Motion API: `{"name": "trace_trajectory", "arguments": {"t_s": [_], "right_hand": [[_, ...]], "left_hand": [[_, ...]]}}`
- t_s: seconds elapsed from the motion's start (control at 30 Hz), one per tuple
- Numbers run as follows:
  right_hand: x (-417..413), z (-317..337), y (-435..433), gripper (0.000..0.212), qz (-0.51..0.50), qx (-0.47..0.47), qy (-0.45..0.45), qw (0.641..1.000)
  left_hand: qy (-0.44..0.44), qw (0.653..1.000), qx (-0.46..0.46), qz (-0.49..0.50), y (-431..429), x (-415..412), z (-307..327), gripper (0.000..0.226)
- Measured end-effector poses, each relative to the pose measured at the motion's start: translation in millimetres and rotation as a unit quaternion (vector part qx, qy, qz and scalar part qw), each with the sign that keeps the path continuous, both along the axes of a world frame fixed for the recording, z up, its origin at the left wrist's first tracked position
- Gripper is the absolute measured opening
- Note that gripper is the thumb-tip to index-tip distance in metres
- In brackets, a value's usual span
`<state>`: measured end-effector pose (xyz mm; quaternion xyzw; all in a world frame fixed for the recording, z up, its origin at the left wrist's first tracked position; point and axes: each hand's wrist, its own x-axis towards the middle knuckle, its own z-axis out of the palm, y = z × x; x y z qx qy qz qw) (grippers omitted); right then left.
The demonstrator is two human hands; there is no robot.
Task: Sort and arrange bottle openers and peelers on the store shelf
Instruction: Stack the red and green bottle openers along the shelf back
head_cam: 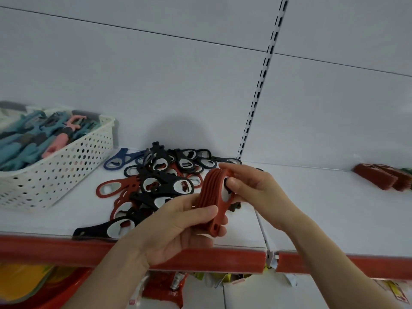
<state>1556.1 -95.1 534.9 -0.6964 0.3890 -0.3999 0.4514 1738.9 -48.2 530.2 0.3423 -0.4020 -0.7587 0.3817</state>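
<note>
Item held: a stack (211,190) of red bottle openers, faces together, in front of the shelf (312,197) and just above its front edge.

Left hand (178,228): clamped on the lower, handle end of the stack, thumb across the near face and fingers curled behind.

Right hand (252,186): pinches the upper, head end, thumb on the face by the metal opening and fingertips over the top edge. Both hands bear on the same stack.

Orientation: the stack's long axis stands near upright, heads up and leaning slightly away toward the back panel.

Unsorted stock: a loose pile (160,175) of black and red openers, with one blue opener (120,160) at its far left edge, lies on the shelf directly behind and left of the stack. The left hand is nearer to it.

Sorted stock: a row (383,177) of red openers lies at the far right of the shelf, well apart from both hands. The right hand is nearer to it.

Peelers (29,139) sit in the basket (73,157) at far left, untouched.

Assessment: the stack appears to be under squaring-up. If it is to join the row, it must travel right and be laid down from upright. A one-handed carry risks the stack fanning out.
</note>
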Motion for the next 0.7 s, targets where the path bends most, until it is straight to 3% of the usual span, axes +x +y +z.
{"name": "trace_trajectory", "arguments": {"t_s": [0.07,0.2,0.37,0.57,0.7], "right_hand": [[5,0,-2,0.028,0.017,0.022,-0.004,1.0],[17,-1,-4,0.057,0.062,0.073,-0.031,0.995],[39,-4,-14,0.023,0.0,0.009,-0.07,0.997],[46,-1,-18,0.021,0.059,0.041,-0.113,0.991],[64,0,-18,0.017,0.093,0.042,-0.091,0.991]], "left_hand": [[-0.011,0.999,-0.019,0.036,1,-1,-4,0.036],[-0.085,0.989,-0.079,0.096,2,-8,-10,0.027],[-0.146,0.967,-0.138,0.154,-3,-13,-18,0.033],[-0.041,0.988,-0.067,0.132,-3,-1,-15,0.046],[-0.058,0.986,-0.061,0.142,0,9,-14,0.045]]}}
